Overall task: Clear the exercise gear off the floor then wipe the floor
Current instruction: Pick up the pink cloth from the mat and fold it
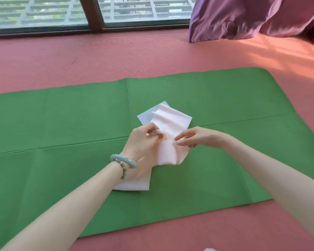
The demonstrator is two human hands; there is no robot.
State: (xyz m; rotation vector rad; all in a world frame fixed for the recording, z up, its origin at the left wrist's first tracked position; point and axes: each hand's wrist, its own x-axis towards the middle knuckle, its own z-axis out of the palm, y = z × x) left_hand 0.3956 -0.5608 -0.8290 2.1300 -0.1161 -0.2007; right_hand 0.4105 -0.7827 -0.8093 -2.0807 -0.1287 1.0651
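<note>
A pale pink stretch band [168,120] lies in loose folds on the middle of a green exercise mat [80,115], which is spread flat on the red floor [116,55]. My left hand [143,140], with a jade bangle at the wrist, pinches a fold of the band with thumb and fingers. My right hand [192,137] reaches in from the right and its fingertips pinch the band's other edge. A white part of the band shows behind the pink layer, and another end lies flat under my left wrist.
A purple curtain [252,17] hangs down to the floor at the back right. A dark-framed window [94,13] runs along the back wall. Sunlight falls on the floor at the right. A small white object [209,249] peeks in at the bottom edge.
</note>
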